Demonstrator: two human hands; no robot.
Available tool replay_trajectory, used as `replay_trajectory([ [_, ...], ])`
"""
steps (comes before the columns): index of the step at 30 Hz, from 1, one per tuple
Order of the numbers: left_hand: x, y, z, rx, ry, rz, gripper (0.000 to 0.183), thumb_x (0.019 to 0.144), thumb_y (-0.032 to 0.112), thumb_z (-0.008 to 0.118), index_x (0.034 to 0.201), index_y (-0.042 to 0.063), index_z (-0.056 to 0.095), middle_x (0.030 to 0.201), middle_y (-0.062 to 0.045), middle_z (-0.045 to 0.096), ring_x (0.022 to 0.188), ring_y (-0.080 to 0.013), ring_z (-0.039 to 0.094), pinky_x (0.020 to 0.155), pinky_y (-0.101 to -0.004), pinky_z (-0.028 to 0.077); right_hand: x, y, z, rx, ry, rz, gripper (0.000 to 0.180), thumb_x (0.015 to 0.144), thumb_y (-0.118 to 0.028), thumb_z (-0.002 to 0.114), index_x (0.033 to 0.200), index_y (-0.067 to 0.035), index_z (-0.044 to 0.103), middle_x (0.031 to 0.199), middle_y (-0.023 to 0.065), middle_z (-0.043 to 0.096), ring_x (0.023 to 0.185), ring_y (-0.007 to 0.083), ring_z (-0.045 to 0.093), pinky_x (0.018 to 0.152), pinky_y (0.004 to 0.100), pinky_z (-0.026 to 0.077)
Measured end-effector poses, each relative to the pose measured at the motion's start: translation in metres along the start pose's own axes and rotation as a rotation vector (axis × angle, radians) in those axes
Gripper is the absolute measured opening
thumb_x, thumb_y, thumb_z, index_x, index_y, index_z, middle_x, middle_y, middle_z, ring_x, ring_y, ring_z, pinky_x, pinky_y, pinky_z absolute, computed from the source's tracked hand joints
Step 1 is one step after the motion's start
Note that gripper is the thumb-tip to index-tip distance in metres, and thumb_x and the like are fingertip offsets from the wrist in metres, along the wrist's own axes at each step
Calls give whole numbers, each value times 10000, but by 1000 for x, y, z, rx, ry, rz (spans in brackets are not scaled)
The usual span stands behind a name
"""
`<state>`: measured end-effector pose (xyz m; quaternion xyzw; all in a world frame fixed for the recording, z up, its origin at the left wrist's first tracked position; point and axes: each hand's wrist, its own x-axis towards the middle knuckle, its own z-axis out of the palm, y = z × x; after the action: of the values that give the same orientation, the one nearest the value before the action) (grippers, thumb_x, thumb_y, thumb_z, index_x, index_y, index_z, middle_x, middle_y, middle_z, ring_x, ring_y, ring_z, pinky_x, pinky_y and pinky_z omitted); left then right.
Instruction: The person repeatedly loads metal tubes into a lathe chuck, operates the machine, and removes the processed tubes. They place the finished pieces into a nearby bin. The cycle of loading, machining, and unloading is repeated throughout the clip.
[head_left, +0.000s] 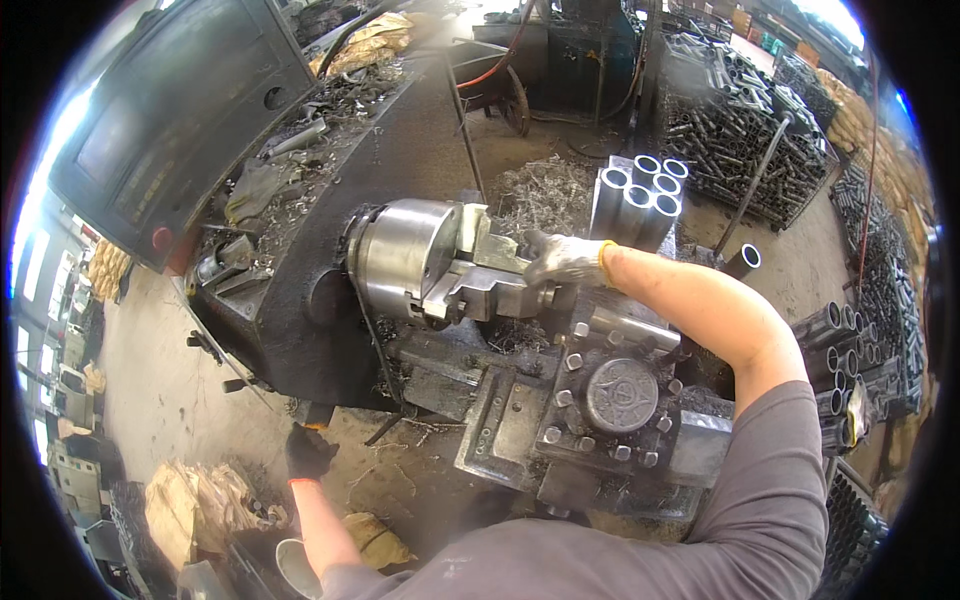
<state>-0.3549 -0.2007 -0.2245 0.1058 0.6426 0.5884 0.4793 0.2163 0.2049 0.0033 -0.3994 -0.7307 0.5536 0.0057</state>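
A lathe chuck (409, 259) of bright steel stands before me, its stepped jaws (487, 289) pointing right. My right hand (566, 259), in a pale, soiled glove with a yellow cuff, is at the outer ends of the jaws. Its fingers are partly hidden, and whether they grip anything is unclear. Below that arm lies a smooth steel bar (634, 330), beside the square tool post (621, 396) with its several clamping bolts. Lower left, my left hand (309, 451) wears a dark glove with an orange cuff. It is by a dark part under the headstock (300, 330); its grip cannot be made out.
Several upright steel tubes (637, 196) stand behind my right hand. Metal swarf (544, 196) is heaped behind the chuck. More tubes (836, 360) are stacked at right, near a heaped wire bin (742, 150). A dark machine panel (187, 112) rises at upper left. Sacks (195, 510) lie lower left.
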Motion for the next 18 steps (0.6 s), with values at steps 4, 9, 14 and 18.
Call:
replay_trajectory([
  [4,26,-25,-32,68,27,183,317,975,326,779,1020,70,598,742,15,568,629,-146,566,625,-353,539,-28,22,-20,253,-44,8,1248,862,-337,882,1732,-61,30,1674,331,364,1491,374,504,1190,477,509],
  [9,9,-31,-2,77,214,207,392,1087,544,597,1039,164,678,733,-25,625,680,-166,591,767,-490,552,-85,92,-15,-1049,-29,386,368,773,-263,759,1061,-34,773,966,218,782,920,348,781,790,456,624],
  [14,-80,65,92,781,825,879,507,1033,359,664,1377,-12,640,1159,-182,732,1117,-371,680,1002,-478,540,-127,105,13,-1127,401,300,247,816,-234,724,983,-61,780,953,204,789,914,401,777,787,496,611],
  [18,-107,217,170,924,768,1884,432,972,230,741,1343,18,674,1187,-168,745,1163,-407,682,1078,-535,513,-208,96,11,-753,1045,342,477,795,-334,908,1161,-83,734,1129,188,781,1058,387,748,958,473,580],
])
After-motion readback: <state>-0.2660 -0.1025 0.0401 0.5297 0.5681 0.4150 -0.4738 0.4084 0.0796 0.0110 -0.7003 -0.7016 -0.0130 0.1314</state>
